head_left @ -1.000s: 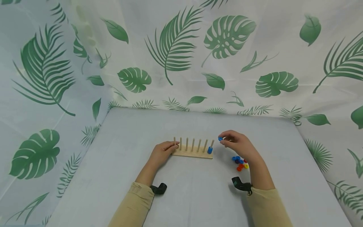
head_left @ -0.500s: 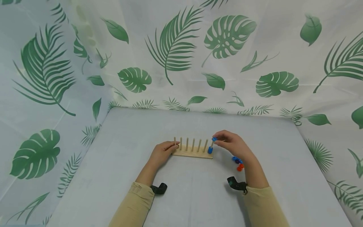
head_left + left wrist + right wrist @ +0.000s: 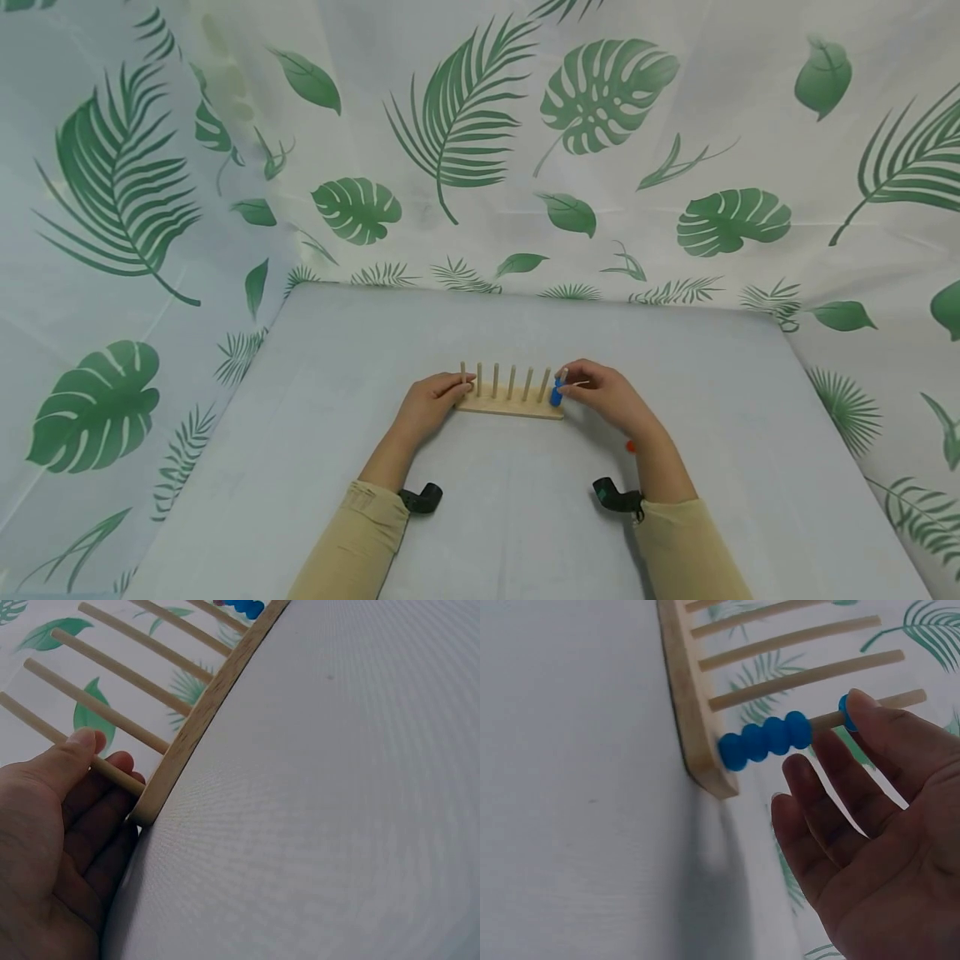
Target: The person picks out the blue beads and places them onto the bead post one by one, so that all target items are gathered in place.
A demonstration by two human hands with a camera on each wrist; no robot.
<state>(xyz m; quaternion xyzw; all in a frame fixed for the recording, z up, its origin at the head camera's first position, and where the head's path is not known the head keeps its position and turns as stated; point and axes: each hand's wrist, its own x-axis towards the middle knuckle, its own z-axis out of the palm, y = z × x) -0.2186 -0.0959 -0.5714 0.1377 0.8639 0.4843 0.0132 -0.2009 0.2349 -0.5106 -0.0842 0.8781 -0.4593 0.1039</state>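
A wooden peg board with a row of upright pegs stands on the table. My left hand pinches its leftmost peg between thumb and fingers, low by the base. On the rightmost peg, several blue beads are stacked down against the base. Higher on that same peg sits another blue bead, pinched by my right hand with the thumb on its near side. The peg's tip sticks out past the thumb.
An orange-red bead shows beside the right forearm, which hides the other loose beads in the head view. The white table meets a leaf-print cloth at the back and sides. Each wrist wears a black camera.
My right hand has moved left with the blue bead, brought it over the rightmost peg and slid it partway down. The left hand stays at the leftmost peg.
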